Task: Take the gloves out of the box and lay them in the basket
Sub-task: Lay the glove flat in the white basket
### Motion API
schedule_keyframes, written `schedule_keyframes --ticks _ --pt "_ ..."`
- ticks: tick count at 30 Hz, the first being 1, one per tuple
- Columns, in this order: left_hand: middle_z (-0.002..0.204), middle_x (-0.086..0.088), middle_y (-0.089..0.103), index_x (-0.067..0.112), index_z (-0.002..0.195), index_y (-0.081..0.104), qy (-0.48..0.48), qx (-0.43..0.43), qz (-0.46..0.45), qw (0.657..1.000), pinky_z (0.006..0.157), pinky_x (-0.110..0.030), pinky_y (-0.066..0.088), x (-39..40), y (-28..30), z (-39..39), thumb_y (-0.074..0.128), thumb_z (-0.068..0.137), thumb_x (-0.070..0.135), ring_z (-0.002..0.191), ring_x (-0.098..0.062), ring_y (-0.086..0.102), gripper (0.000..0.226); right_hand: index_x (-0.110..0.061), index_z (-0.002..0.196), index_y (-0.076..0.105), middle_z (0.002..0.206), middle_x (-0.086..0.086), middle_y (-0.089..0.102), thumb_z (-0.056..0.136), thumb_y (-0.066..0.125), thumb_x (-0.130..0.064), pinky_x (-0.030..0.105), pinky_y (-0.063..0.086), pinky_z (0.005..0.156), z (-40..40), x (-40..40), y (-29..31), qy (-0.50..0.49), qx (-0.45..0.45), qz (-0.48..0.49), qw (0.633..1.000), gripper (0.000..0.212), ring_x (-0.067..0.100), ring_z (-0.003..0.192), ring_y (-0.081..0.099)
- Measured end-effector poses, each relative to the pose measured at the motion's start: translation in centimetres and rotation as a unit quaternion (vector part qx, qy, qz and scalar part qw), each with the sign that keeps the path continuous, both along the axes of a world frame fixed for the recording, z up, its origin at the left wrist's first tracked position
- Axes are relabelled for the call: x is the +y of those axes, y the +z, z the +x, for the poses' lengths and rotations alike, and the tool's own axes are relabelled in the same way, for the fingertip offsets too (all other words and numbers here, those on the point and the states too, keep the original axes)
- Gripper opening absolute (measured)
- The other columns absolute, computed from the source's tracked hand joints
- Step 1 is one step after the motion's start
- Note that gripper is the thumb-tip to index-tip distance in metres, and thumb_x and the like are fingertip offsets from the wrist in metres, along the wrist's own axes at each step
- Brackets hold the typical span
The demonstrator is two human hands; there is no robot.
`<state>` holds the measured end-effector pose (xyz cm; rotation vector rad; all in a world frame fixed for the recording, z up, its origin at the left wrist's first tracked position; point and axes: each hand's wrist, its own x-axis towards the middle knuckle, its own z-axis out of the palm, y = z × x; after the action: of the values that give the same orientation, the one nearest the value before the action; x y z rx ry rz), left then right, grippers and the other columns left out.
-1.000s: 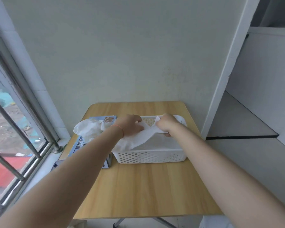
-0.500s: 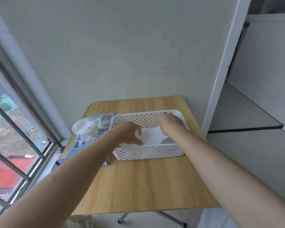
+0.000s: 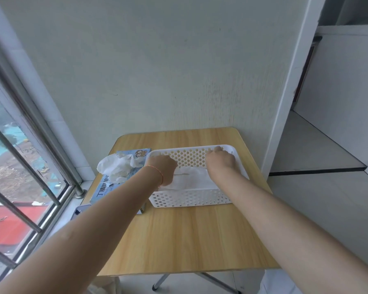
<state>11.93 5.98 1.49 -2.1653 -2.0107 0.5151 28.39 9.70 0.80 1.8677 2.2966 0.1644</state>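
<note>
Now white glove (image 3: 191,179) flat in basket (image 3: 189,200), beneath both hands' fingers.

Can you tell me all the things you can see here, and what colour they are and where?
table: one, light wood, against the wall.
basket: one, white with holes, on the table.
glove: at least one, white, lying flat in the basket.
glove box: one, blue, left of the basket, white gloves bunched out of its top.
window bars: several, grey metal, far left.
left hand: on the glove, thin red wrist string.
right hand: inside the basket's far right corner.
</note>
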Motion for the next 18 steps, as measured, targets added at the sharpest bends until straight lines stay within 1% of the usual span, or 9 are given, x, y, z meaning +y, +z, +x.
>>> schedule_keyframes --ticks 2,4,6,8,10,12,13,15,18 --pt "0.1 -0.002 0.055 0.014 0.101 0.061 0.003 -0.034 0.078 0.996 0.072 -0.033 0.046 -0.4 0.9 -0.6 0.047 0.091 0.01 0.087 -0.023 0.055 0.017 -0.004 0.139 0.04 0.133 0.017 0.042 0.086 0.06 -0.002 0.031 0.045 0.065 -0.9 -0.1 0.6 0.022 0.011 0.017 1.0 0.057 0.025 0.103 0.061" --pt "0.096 -0.002 0.056 0.013 0.094 0.06 0.013 -0.086 0.171 0.981 0.066 -0.032 0.041 -0.8 1.6 -2.0 0.048 0.091 0.015 0.082 -0.024 0.053 0.013 -0.004 0.132 0.047 0.125 0.015 0.046 0.086 0.057 0.002 0.031 0.042 0.062 -2.3 -0.3 1.4 0.061 0.034 0.032 0.997 0.048 0.026 0.097 0.063" --pt "0.103 -0.004 0.057 0.015 0.1 0.064 0.026 -0.13 0.245 0.96 0.073 -0.033 0.041 -1.3 1.9 -4.2 0.051 0.089 0.018 0.096 -0.025 0.054 0.017 -0.004 0.125 0.053 0.119 0.013 0.05 0.086 0.054 0.004 0.033 0.042 0.063 -4.5 -0.7 2.1 0.1 0.068 0.042 0.992 0.04 0.029 0.097 0.063" --pt "0.114 -0.004 0.055 0.019 0.11 0.064 0.049 -0.171 0.285 0.942 0.09 -0.035 0.038 -1.8 2.0 -6.6 0.052 0.089 0.019 0.11 -0.026 0.049 0.024 -0.006 0.121 0.055 0.116 0.012 0.054 0.087 0.053 0.004 0.034 0.042 0.065 -7.0 -1.3 2.9 0.134 0.111 0.048 0.984 0.035 0.032 0.099 0.063" --pt "0.123 -0.005 0.052 0.02 0.117 0.062 0.09 -0.239 0.299 0.919 0.098 -0.037 0.033 -2.4 2.1 -8.6 0.051 0.092 0.02 0.119 -0.027 0.045 0.028 -0.009 0.109 0.054 0.111 0.011 0.056 0.089 0.049 0.001 0.033 0.039 0.065 -9.4 -2.0 3.4 0.176 0.162 0.063 0.969 0.023 0.032 0.094 0.062" --pt "0.127 -0.008 0.052 0.019 0.119 0.062 0.139 -0.313 0.299 0.891 0.1 -0.038 0.031 -3.0 1.9 -10.7 0.047 0.094 0.019 0.123 -0.028 0.043 0.029 -0.013 0.094 0.049 0.102 0.008 0.056 0.094 0.043 -0.006 0.032 0.036 0.063 -11.8 -2.5 3.6 0.216 0.207 0.078 0.951 0.009 0.03 0.083 0.056" --pt "0.127 -0.008 0.053 0.019 0.12 0.062 0.158 -0.341 0.293 0.879 0.1 -0.038 0.032 -3.4 1.7 -11.7 0.045 0.095 0.019 0.123 -0.028 0.043 0.03 -0.013 0.091 0.048 0.097 0.007 0.053 0.096 0.041 -0.011 0.032 0.035 0.063 -12.8 -2.6 3.6 0.231 0.227 0.078 0.943 0.009 0.029 0.079 0.052" --pt "0.124 -0.008 0.055 0.02 0.12 0.063 0.187 -0.377 0.273 0.865 0.102 -0.039 0.034 -4.3 1.1 -13.9 0.045 0.095 0.021 0.123 -0.028 0.044 0.031 -0.01 0.091 0.05 0.093 0.004 0.048 0.099 0.038 -0.02 0.032 0.033 0.064 -15.2 -2.9 3.5 0.253 0.26 0.064 0.93 0.018 0.027 0.081 0.049" --pt "0.121 -0.007 0.057 0.021 0.12 0.064 0.201 -0.401 0.245 0.86 0.1 -0.037 0.039 -5.4 0.0 -15.9 0.053 0.091 0.021 0.119 -0.026 0.049 0.031 -0.009 0.112 0.057 0.11 0.006 0.053 0.1 0.039 -0.032 0.036 0.043 0.077 -17.5 -2.7 3.1 0.276 0.269 0.032 0.922 0.032 0.026 0.103 0.049"
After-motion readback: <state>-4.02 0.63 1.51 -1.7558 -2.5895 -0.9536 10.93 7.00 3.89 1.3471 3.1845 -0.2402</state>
